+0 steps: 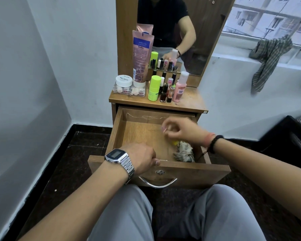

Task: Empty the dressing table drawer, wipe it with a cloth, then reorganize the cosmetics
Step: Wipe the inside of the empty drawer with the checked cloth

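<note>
Head view is showing a person sitting at a small wooden dressing table, looking down over their grey-trousered knees. Nearest, the left hand [142, 158], wearing a metal watch, is curling its fingers over the front edge of the open drawer [139, 134], gripping it. Just beyond, the right hand [178, 130] is hovering inside the drawer with fingers curled, seemingly pinching something small and pinkish; motion blur is hiding exactly what. Below that hand, in the drawer's near right corner, a crumpled rag [183, 153] is lying beside a small yellow item [175, 142]. The rag is looking soft and light, easy to bunch from the top. Farther back, on the tabletop [191, 101], the cosmetics are standing: nail polish bottles [165, 93], probably glass, best gripped around the body, a green stick [154, 87], a pink bottle [180, 87], a tall pink tube [141, 54] and a white jar [123, 80].
</note>
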